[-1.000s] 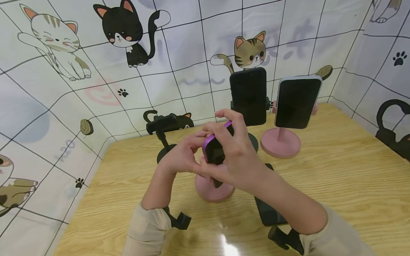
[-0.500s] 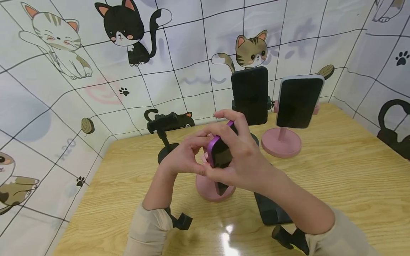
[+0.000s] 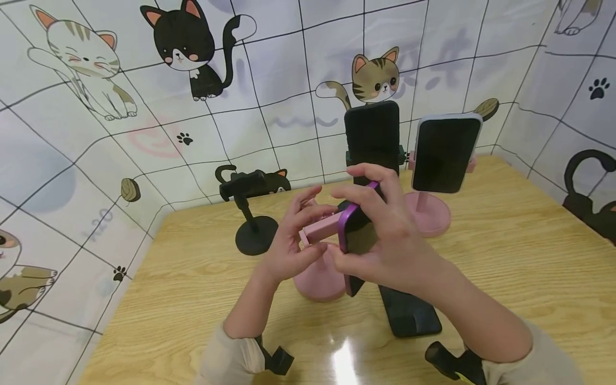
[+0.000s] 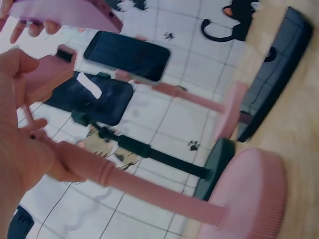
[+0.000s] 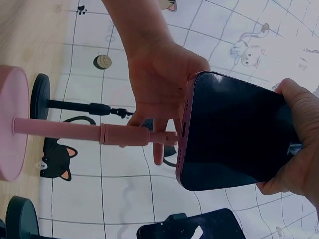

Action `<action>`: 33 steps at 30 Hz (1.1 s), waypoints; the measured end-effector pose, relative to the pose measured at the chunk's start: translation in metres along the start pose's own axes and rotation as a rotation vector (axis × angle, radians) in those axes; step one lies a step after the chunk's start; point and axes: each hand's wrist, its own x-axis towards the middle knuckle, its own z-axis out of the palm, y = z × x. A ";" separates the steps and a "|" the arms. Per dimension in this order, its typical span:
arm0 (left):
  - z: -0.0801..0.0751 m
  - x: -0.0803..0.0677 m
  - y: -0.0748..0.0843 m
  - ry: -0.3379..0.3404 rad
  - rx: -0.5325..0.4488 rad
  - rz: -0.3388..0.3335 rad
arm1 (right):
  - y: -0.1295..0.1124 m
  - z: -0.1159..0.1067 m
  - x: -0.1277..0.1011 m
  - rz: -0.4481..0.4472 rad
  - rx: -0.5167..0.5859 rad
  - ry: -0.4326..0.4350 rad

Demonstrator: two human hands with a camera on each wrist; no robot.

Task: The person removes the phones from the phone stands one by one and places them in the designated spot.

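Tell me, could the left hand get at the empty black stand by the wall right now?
Probably not at once: the left hand holds the pink stand's clamp. The black stand is close on its left, nothing between them, so it would have to let go first.

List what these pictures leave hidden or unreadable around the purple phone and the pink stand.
- Purple phone: in the head view, the right hand covers its middle; the back is unseen.
- Pink stand: in the head view its pole is hidden behind the left hand.
- Black phone on the table: the right forearm covers part of it.
- Left wrist view: the purple phone is cut by the top edge.
- Whether the phone touches the stand's clamp: unclear.
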 end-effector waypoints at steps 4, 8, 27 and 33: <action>0.009 -0.003 0.001 0.099 0.056 -0.010 | 0.004 -0.009 -0.007 0.020 -0.033 0.007; 0.012 -0.002 0.003 0.125 0.091 -0.016 | 0.011 -0.019 -0.015 0.051 -0.110 0.008; -0.020 0.017 -0.029 0.089 0.118 0.089 | 0.087 -0.043 -0.076 0.739 -0.317 -0.517; -0.034 0.028 -0.050 0.115 0.188 0.132 | 0.111 -0.042 -0.106 0.775 -0.351 -0.621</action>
